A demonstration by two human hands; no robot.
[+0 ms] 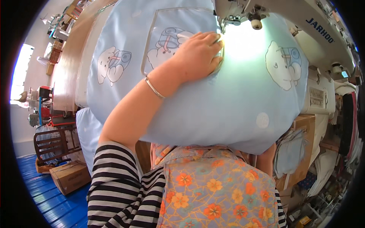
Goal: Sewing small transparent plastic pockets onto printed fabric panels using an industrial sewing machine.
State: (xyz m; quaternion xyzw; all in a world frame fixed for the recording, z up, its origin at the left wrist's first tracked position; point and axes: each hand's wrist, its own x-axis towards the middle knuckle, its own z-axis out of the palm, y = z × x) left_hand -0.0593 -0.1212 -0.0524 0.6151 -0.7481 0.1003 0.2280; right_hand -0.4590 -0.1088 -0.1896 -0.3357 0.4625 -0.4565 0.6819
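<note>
Light blue fabric (182,110) printed with white cartoon animals is spread under the sewing machine's needle and presser foot (223,28). On it lies a rectangular see-through panel (152,41) with a pale border, its right edge running up to the presser foot. My left hand (199,55) rests palm down across this panel's right side, fingers stretched out and fingertips close to the foot. A bracelet (154,87) circles that wrist. Of my right arm, only a bit of forearm (266,159) shows at the fabric's lower right; the cloth hides the hand.
The sewing machine's arm (300,15) spans the upper right, its lamp lighting the cloth. To the right, a cardboard box (304,152) bears a stack of light blue pieces (291,152). Leftward are a wooden table (76,57), a chair (51,142) and a carton (70,176) on the blue floor.
</note>
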